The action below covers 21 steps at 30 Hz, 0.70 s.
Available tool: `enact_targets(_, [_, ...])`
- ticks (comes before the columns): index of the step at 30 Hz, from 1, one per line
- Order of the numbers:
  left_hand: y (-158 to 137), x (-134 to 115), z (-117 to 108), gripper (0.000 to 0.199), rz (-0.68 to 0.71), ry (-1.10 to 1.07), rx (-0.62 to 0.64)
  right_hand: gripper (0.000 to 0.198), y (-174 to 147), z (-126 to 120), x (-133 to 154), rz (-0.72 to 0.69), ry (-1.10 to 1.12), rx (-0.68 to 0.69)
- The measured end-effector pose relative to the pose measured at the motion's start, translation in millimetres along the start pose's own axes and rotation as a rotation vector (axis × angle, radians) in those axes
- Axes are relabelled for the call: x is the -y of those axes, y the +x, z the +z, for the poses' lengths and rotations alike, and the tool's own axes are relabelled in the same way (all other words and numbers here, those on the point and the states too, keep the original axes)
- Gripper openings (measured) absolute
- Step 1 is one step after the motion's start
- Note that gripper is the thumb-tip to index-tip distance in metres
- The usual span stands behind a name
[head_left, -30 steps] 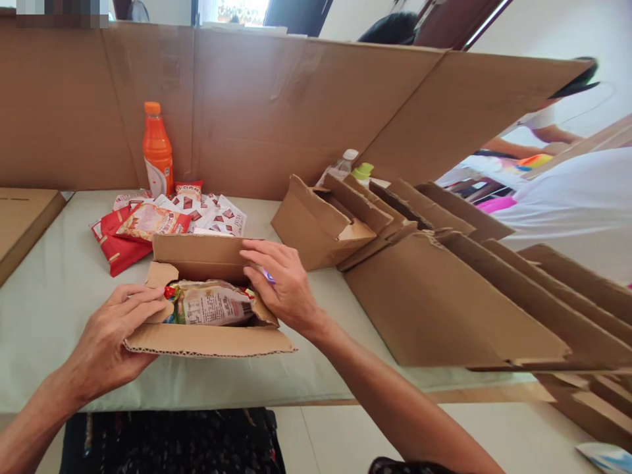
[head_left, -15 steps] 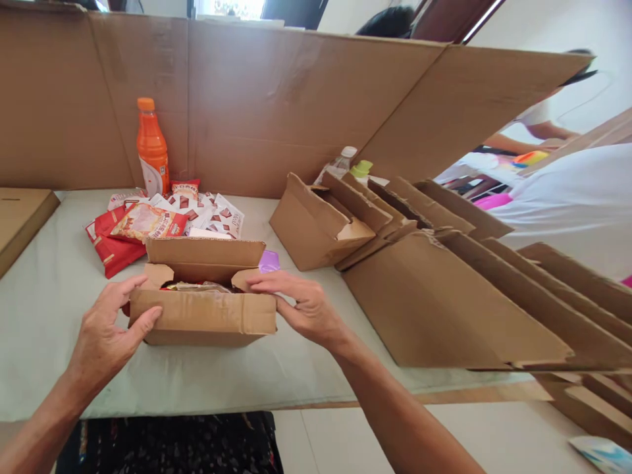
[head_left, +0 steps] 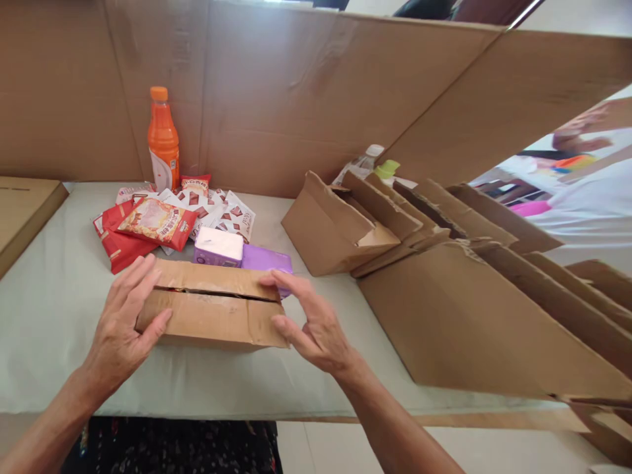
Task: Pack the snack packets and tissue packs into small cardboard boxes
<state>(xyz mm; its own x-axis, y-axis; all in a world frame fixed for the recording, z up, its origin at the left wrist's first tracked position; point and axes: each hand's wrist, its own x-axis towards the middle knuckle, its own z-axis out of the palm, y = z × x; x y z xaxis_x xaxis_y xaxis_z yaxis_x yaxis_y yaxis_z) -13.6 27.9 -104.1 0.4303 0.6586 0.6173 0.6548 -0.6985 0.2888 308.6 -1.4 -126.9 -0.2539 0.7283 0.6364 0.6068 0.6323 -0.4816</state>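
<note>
A small cardboard box [head_left: 212, 319] sits on the pale table cover, its two long top flaps folded almost together with a narrow dark gap between them. My left hand [head_left: 121, 316] grips its left end, fingers on the back flap and thumb on the front one. At the right end, my right hand [head_left: 313, 322] has its fingertips on the back flap and its thumb on the front flap's corner. What lies inside is hidden. Just behind the box are a purple and white tissue pack [head_left: 218, 246] and a flat purple packet [head_left: 269, 259].
Red snack bags [head_left: 158, 220] and white printed packets [head_left: 237, 214] lie behind, near an orange drink bottle [head_left: 164, 141]. Open cardboard boxes [head_left: 444, 316] crowd the right. A flat cardboard box [head_left: 27, 210] is at left, a cardboard wall [head_left: 296, 99] behind. Another person [head_left: 597, 191] is beyond.
The back and front flaps, upright before, have folded down over the contents under both hands. The tissue pack and purple packet behind now show more. The view has shifted a little.
</note>
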Motion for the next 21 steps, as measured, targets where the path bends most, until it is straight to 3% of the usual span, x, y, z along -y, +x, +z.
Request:
enact_targets(5, [1.5, 9.9, 3.4, 0.031, 0.064, -0.052, 0.074, 0.061, -18.0, 3.0, -3.5, -0.084, -0.018, 0.149])
enact_targets(13, [0.1, 8.4, -6.0, 0.049, 0.175, 0.000, 0.181, 0.080, -4.4, -6.4, 5.7, -0.089, -0.156, 0.273])
enact_targets(17, [12.2, 2.8, -10.8, 0.051, 0.236, 0.124, 0.264, 0.067, 14.3, -12.8, 20.2, -0.063, -0.235, 0.399])
enact_targets(21, [19.6, 0.6, -8.0, 0.049, 0.251, 0.164, 0.327, 0.056, 19.2, -9.5, 24.4, -0.040, -0.293, 0.431])
